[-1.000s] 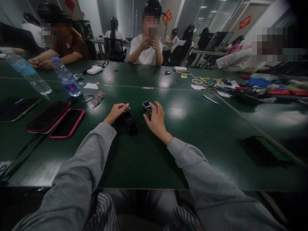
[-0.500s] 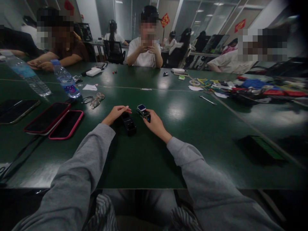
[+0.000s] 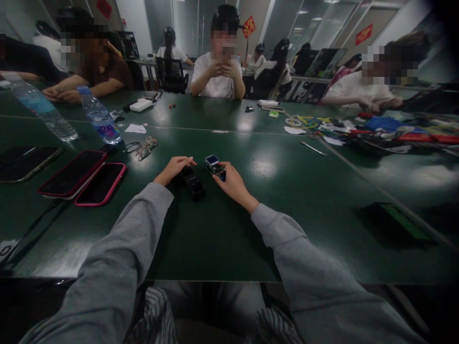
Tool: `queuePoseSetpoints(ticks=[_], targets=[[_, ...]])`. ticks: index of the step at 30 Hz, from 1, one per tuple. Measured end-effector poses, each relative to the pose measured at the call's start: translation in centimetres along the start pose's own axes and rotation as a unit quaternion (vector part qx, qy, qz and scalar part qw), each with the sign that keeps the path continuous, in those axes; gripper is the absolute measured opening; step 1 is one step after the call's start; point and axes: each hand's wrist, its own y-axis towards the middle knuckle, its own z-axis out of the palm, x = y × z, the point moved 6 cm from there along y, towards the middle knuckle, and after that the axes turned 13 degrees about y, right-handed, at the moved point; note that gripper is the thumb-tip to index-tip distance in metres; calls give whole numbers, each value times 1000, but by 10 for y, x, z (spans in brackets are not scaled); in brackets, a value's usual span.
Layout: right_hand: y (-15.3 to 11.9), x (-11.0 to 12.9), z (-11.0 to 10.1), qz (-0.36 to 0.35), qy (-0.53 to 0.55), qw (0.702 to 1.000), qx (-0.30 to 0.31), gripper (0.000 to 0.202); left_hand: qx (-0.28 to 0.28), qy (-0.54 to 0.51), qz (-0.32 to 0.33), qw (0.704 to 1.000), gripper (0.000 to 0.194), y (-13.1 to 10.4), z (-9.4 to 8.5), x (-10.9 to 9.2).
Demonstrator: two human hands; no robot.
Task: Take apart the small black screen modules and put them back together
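"Two things sit near the middle of my frame: a black case and a circuit board with a small screen. How are they held?"

"I have the right hand gripping the board by its right end, thumb on the near side, screen facing up. From this far off, I can't tell whether the board touches the green surface."

"And the left hand?"

"It's over the upper end of the case, fingers reaching to the right. They hide that end, so I can't tell whether they grip it or just rest there."

"How far along would you put us?"

"The board is in hand; I'd count that as done. It and the case are near each other but apart, so I judge nothing is joined yet."

"Anything else close by?"

"I see glasses left of centre, a pink-edged phone farther left, and a thin metal tool right of centre. Neither hand touches any of them."
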Motion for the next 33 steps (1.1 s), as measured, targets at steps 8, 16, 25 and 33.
queuePoseSetpoints(ticks=[8, 16, 25, 33], targets=[[0, 3, 2, -12, 4, 1000, 8, 47, 2, 37, 1, 999, 48, 1, 1, 1], [-1, 8, 6, -37, 32, 999, 19, 43, 7, 40, 22, 999, 46, 2, 1, -3], [-1, 11, 6, -46, 33, 998, 27, 39, 13, 45, 23, 999, 46, 3, 1, 0], [-1, 12, 6, -44, 32, 998, 29, 40, 12, 40, 20, 999, 46, 2, 1, -2]])
